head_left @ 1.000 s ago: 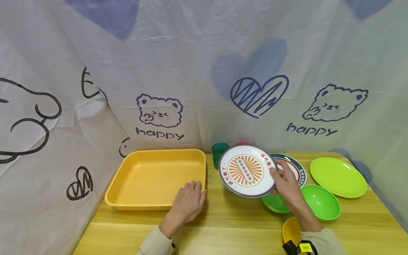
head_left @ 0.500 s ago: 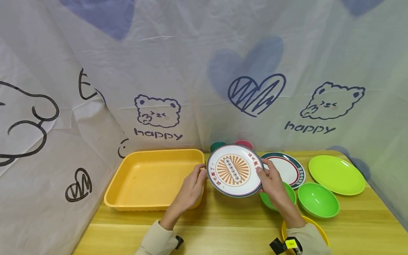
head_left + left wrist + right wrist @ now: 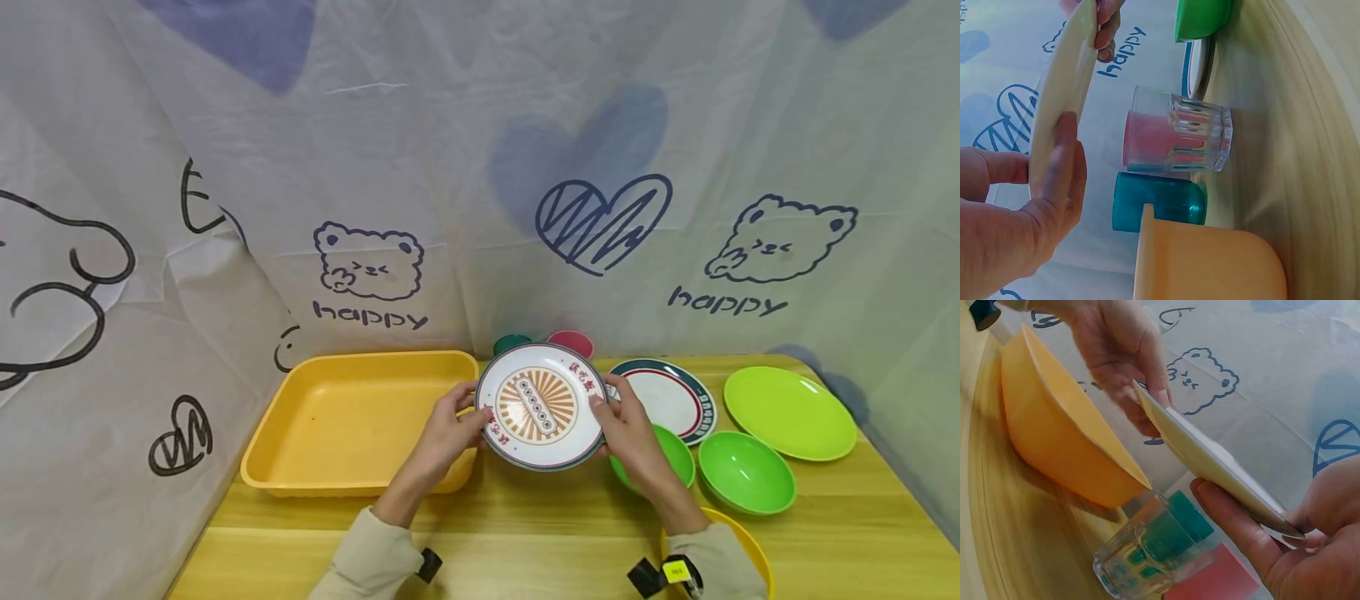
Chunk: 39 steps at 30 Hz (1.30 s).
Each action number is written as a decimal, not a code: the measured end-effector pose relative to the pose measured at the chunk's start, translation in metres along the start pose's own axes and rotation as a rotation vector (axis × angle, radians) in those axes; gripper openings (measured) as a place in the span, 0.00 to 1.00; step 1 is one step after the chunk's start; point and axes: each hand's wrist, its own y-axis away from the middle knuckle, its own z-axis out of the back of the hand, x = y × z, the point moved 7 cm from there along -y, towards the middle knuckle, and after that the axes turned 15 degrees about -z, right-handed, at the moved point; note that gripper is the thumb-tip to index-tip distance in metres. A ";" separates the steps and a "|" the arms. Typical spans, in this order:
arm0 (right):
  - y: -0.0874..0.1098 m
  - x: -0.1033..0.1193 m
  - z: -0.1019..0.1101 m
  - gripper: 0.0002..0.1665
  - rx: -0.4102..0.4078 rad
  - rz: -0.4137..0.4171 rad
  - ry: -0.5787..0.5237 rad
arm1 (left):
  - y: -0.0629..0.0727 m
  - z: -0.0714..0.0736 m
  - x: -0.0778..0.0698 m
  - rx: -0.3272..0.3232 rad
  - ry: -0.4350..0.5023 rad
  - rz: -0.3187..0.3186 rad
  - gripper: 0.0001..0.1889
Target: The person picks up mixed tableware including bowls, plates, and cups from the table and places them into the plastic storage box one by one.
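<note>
A white plate (image 3: 570, 392) with an orange sunburst print and red characters is held up above the table, its face tilted toward me. My left hand (image 3: 442, 433) pinches its left rim, thumb on the face and fingers underneath. On the opposite rim my right hand (image 3: 633, 433) grips it the same way. The left wrist view shows the plate (image 3: 1063, 94) edge-on, clear of the table. Beneath and behind it stand a clear glass (image 3: 1179, 131), a teal cup (image 3: 1157, 200) and a pink cup (image 3: 572, 342); the plate hides the glass in the head view.
A yellow tub (image 3: 360, 487) stands at left. To the right are a dark-rimmed plate (image 3: 667, 400), a lime oval plate (image 3: 791, 412), a green bowl (image 3: 746, 471), another green bowl (image 3: 671, 458) partly behind my right hand, and a yellow bowl (image 3: 750, 546) under my right forearm.
My left hand has left the tub's edge and taken the plate's left rim. My right hand has brought the plate leftward, and both hands hold it now.
</note>
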 end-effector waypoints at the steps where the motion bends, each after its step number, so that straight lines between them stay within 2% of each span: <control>1: -0.001 0.001 0.000 0.29 0.005 -0.002 0.005 | 0.000 0.001 -0.001 -0.003 0.001 0.007 0.25; 6: -0.001 0.006 0.001 0.29 0.074 0.000 0.024 | -0.001 0.006 -0.004 -0.002 0.007 0.016 0.26; 9: 0.002 0.007 0.004 0.33 0.132 0.012 0.044 | 0.000 0.014 -0.005 -0.011 -0.006 0.009 0.24; 12: 0.005 0.009 0.011 0.35 0.168 0.032 0.067 | 0.001 0.031 -0.006 -0.046 -0.028 -0.002 0.23; 16: 0.007 0.016 0.034 0.35 0.160 0.105 0.083 | 0.005 0.059 -0.010 -0.106 -0.070 -0.008 0.23; 20: 0.011 0.024 0.068 0.35 0.112 0.179 0.126 | 0.010 0.089 -0.011 -0.146 -0.124 0.021 0.22; 25: 0.013 0.028 0.109 0.33 0.031 0.277 0.258 | 0.021 0.122 -0.008 -0.204 -0.190 0.073 0.23; 28: 0.014 0.026 0.128 0.31 -0.046 0.338 0.367 | 0.027 0.139 -0.004 -0.237 -0.210 0.092 0.24; 34: 0.014 0.008 0.172 0.29 -0.258 0.425 0.690 | 0.036 0.163 0.006 -0.253 -0.207 0.121 0.25; 39: 0.004 -0.018 0.202 0.30 -0.317 0.493 0.871 | 0.044 0.193 0.008 -0.278 -0.238 0.146 0.26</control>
